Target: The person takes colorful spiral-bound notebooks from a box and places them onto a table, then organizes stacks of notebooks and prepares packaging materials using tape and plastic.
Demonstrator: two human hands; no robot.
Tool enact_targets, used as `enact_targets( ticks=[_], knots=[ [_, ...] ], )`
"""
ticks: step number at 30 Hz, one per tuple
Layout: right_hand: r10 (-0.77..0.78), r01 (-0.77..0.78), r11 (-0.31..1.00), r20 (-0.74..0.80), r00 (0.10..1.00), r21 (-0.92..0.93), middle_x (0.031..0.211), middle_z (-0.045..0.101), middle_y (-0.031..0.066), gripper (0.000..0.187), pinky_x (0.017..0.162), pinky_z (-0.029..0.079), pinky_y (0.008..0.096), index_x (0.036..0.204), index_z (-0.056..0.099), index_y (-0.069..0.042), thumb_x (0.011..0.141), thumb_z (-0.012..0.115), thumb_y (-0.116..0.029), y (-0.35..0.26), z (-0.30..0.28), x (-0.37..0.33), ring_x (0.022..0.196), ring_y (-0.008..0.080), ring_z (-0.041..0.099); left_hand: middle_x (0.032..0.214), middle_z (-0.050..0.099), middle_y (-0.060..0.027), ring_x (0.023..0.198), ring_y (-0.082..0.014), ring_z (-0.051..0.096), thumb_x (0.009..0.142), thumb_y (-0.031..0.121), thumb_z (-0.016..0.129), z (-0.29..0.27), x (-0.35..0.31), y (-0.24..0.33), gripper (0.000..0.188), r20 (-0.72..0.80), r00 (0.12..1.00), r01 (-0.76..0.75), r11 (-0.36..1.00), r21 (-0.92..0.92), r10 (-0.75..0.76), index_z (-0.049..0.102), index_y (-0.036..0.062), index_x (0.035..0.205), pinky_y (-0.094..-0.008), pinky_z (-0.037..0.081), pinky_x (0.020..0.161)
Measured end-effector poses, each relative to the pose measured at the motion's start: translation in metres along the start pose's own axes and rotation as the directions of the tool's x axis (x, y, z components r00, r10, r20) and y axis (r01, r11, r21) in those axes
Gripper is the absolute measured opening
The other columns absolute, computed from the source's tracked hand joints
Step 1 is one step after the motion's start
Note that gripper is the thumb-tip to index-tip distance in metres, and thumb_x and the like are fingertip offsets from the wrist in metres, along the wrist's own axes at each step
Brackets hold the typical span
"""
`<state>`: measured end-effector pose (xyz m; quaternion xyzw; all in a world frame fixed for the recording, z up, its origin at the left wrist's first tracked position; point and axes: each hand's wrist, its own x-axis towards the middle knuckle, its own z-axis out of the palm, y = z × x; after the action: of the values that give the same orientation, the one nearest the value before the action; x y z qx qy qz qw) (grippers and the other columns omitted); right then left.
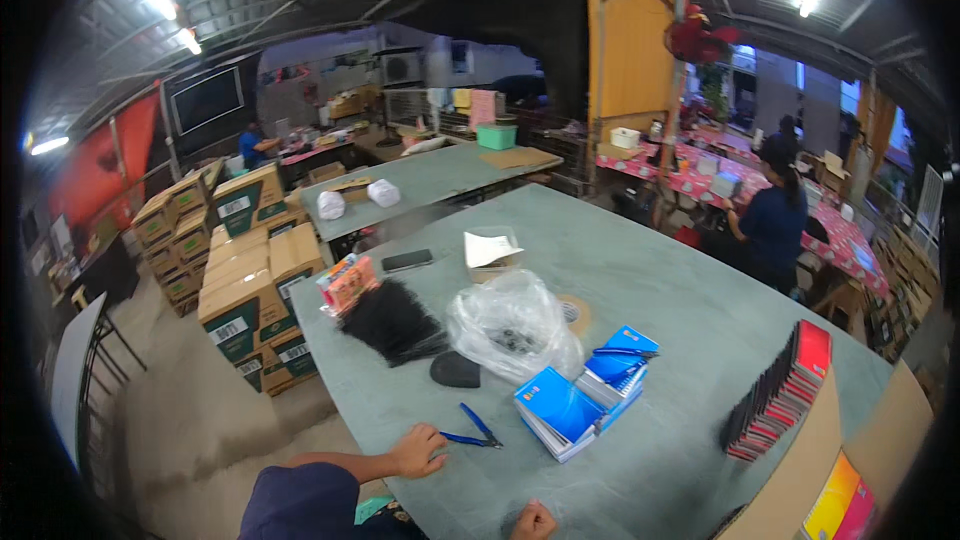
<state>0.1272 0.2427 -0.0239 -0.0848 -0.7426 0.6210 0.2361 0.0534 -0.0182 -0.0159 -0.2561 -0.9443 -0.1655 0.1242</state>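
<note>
My left hand (418,451) rests at the table's near edge, fingers loosely stretched, holding nothing I can see. Its fingertips are close to one handle of blue-handled cutting pliers (482,430), which lie with their handles spread. At the lower edge, my right hand (535,520) shows only in part, fingers curled in and nothing visible in them. Ahead of it sit blue spiral notebooks (560,405) in two adjoining stacks. A second blue-handled tool (625,351) lies on the farther stack. Beyond is a clear plastic bag (510,325) with small dark pieces inside.
On the green table (640,260) are a black bristly bundle (393,322), a dark rounded object (456,371), a phone (407,260), a tape roll (574,313) and red-and-black notebooks (785,390). An open carton (800,450) stands near right. Stacked cartons (265,290) stand left; people work farther off.
</note>
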Motion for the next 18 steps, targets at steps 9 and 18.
enact_targets(
  ticks=[9,18],
  knots=[
    [-0.012,0.003,0.996,0.097,0.995,0.088,0.050,0.038,0.0095,0.030,0.048,0.030,0.0374,0.058,0.044,0.000,0.084,0.051,-0.014,-0.012,0.006,-0.003,0.049,0.0189,0.036,0.095,0.049,-0.0138,0.092,-0.0319,0.047,0.077,0.027,0.060,-0.007,0.009,0.004,0.028,-0.015,1.000,0.022,1.000,0.015,-0.021,0.054,0.0076,0.096,-0.0428,0.037,0.080],
    [-0.199,0.128,0.592,0.009,0.980,-0.796,0.082,0.062,0.0154,0.029,0.067,0.046,0.0396,0.090,0.061,0.000,0.092,0.044,-0.022,0.026,-0.062,0.019,0.074,0.0282,0.057,0.090,0.057,-0.0152,0.090,-0.0315,0.054,0.076,0.022,0.056,-0.013,0.000,0.000,0.018,0.124,0.989,-0.069,0.990,-0.121,0.084,0.057,0.0042,0.081,-0.0444,0.042,0.079]
  ],
)
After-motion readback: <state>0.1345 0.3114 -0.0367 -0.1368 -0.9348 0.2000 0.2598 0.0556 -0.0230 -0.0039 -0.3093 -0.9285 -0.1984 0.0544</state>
